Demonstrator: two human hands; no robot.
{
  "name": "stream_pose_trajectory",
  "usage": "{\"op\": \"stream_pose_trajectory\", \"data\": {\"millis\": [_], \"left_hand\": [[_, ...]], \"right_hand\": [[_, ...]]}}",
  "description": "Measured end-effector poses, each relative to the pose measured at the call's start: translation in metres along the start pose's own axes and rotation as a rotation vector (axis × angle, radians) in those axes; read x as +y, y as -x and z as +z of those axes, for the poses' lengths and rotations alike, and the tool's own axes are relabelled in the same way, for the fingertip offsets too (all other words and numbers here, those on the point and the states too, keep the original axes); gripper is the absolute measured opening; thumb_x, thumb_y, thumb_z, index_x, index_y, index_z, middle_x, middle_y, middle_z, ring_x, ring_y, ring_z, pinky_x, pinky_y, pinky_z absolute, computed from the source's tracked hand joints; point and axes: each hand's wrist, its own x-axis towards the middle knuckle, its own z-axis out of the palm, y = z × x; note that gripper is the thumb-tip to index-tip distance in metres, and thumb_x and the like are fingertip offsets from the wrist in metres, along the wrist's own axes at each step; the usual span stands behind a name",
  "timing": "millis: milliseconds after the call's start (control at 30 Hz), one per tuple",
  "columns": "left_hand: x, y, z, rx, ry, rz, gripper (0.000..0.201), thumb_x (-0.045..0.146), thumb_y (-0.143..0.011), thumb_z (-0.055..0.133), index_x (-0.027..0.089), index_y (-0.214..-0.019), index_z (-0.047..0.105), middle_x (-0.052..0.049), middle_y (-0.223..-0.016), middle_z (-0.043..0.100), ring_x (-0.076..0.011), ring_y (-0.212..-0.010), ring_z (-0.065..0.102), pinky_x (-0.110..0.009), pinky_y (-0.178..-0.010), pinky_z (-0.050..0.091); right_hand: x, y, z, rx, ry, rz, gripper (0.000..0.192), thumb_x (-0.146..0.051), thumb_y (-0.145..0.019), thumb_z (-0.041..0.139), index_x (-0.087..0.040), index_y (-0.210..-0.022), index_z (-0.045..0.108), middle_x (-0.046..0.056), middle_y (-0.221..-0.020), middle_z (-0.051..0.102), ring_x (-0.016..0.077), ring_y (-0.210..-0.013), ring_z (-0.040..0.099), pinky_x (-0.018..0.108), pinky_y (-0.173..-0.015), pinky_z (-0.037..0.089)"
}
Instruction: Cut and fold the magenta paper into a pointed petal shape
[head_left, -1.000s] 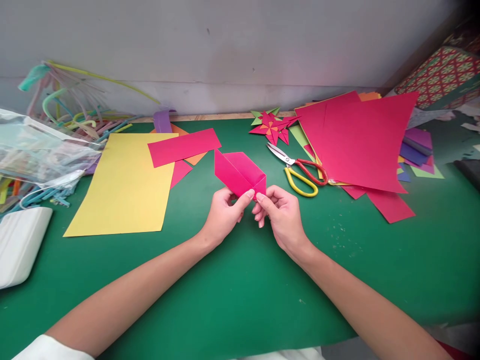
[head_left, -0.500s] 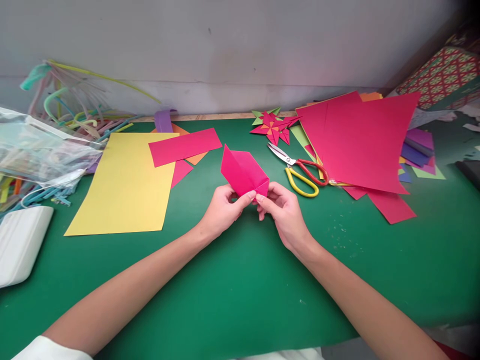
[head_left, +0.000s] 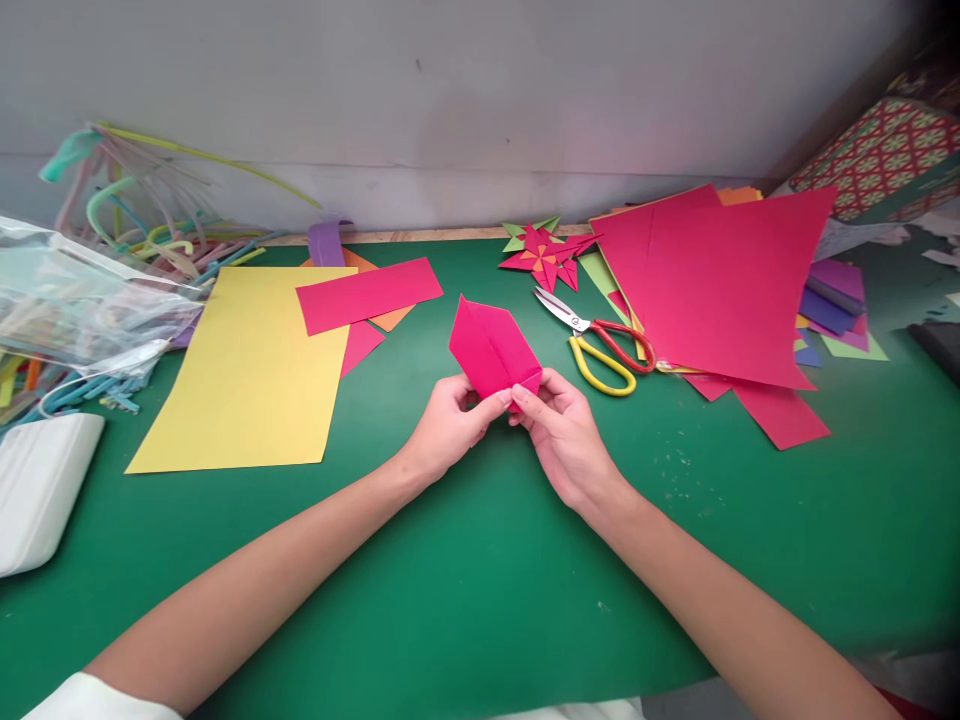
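A folded pink paper piece (head_left: 491, 348) with a pointed top and a centre crease stands above the green table (head_left: 480, 560). My left hand (head_left: 450, 428) pinches its lower edge from the left. My right hand (head_left: 561, 430) pinches the same lower edge from the right, fingertips almost meeting those of the left. The paper tilts up and away from me, its tip pointing to the far left.
Red-and-yellow scissors (head_left: 600, 345) lie right of the hands, beside a stack of pink and coloured sheets (head_left: 720, 285). A paper star (head_left: 546, 252) is at the back. A yellow sheet (head_left: 251, 365), pink strip (head_left: 367, 292), plastic bag (head_left: 75, 300) and white object (head_left: 37, 490) are on the left.
The pink paper's open flaps have been folded inward, so it went from a wide shape to a narrower pointed one. Both hands stayed at its lower edge.
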Motion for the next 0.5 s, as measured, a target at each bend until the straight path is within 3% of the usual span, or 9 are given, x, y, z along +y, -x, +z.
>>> {"op": "stream_pose_trajectory", "data": {"millis": [300,500], "left_hand": [[-0.0031,0.0012,-0.0017,-0.030,0.074,-0.017,0.040,0.050,-0.084,0.082,0.017,-0.074,0.061,0.004,-0.058,0.048,-0.0076,-0.050,0.038,-0.022,-0.043,0.029],[-0.0030,0.0008,-0.0001,-0.023,0.083,0.022,0.037,0.051,-0.087,0.079,0.016,-0.087,0.067,0.000,-0.072,0.060,-0.0105,-0.059,0.048,-0.023,-0.048,0.037]], "right_hand": [[-0.0008,0.0011,0.0026,0.031,0.034,-0.030,0.017,-0.036,-0.085,0.085,-0.023,-0.089,0.076,0.001,-0.089,0.071,0.0162,-0.081,0.065,0.029,-0.076,0.055],[-0.0003,0.0011,0.0025,0.055,0.104,-0.082,0.018,-0.038,-0.086,0.085,-0.023,-0.090,0.078,0.003,-0.090,0.074,0.0185,-0.081,0.067,0.030,-0.070,0.057]]}}
